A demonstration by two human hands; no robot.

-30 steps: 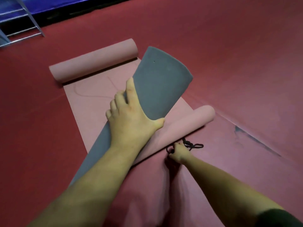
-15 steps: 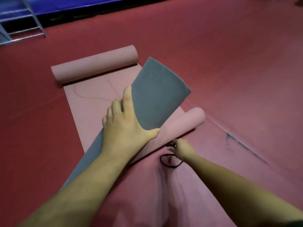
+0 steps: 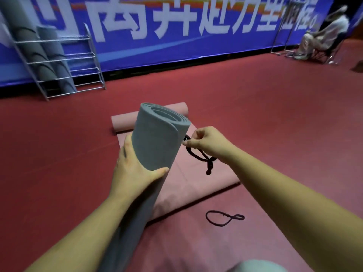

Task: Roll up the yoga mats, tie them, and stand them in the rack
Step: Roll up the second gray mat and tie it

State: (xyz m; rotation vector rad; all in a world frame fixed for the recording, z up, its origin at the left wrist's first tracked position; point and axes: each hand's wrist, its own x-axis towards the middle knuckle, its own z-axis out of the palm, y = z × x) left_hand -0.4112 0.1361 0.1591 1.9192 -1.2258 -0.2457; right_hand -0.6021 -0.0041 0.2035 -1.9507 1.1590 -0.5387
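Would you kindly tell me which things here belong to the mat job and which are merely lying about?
Job:
- grey mat, rolled, gripped by left hand
- cord, pinched by right hand
- spare cord on the floor
- pink mat, not fully rolled
- rack with stored mats

Lying about:
- banner
- seated person, far right

I see the grey mat (image 3: pixel 157 142) is no longer lying flat across the pink mat (image 3: pixel 193 179): my left hand (image 3: pixel 133 171), which was pressing on top of it, now grips round it and holds it tilted up with its rolled end towards the camera. My right hand (image 3: pixel 208 144) has risen from the floor and pinches the black cord (image 3: pixel 198 157) just beside the roll's upper part. The view has lifted too, bringing the rack (image 3: pixel 59 61) into sight.
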